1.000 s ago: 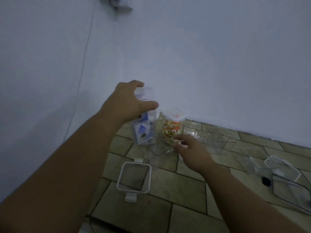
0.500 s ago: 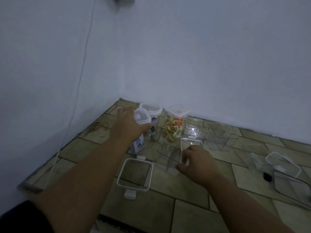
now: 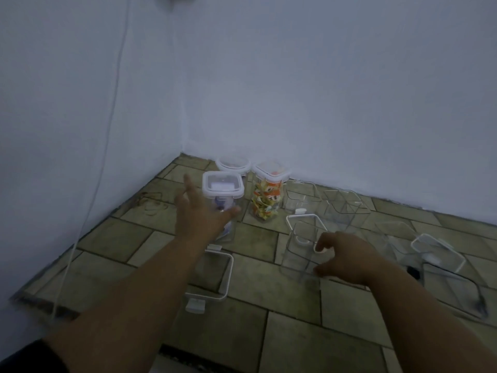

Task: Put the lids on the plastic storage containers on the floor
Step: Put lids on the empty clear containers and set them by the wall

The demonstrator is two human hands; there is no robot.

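Corner of a tiled floor [image 3: 295,337], two pale walls, lot of clear storage containers with loose lids. Item one: our left hand [image 3: 200,214], fingers spread and holding nothing, set just in front of a tall lidded container [image 3: 223,200] with blue-and-white contents; whether the palm touches its wall we cannot tell, the hand being blurred. Its white-rimmed lid sits square on top, so we judge this one finished and set back with the done group: a round-lidded tub [image 3: 233,164] behind it and a lidded jar of orange and yellow packets [image 3: 266,195] beside it, all close to the wall, likely to keep them apart from the unlidded stock. Item two: our right hand [image 3: 347,258], curled, thumb and fingers gripping the near rim of an open clear container [image 3: 300,251] that stands upright between the two hands, presumably steadied to take a lid. Item three: a square white-framed lid [image 3: 212,275], flat on the tiles with its latch tab toward us, partly under the left forearm and near both hands; we judge it the likeliest next pick. Further stock: two more open containers [image 3: 345,208] toward the wall, and to the far right a loose lid [image 3: 437,251] leaning over another clear piece, well apart from the left hand.
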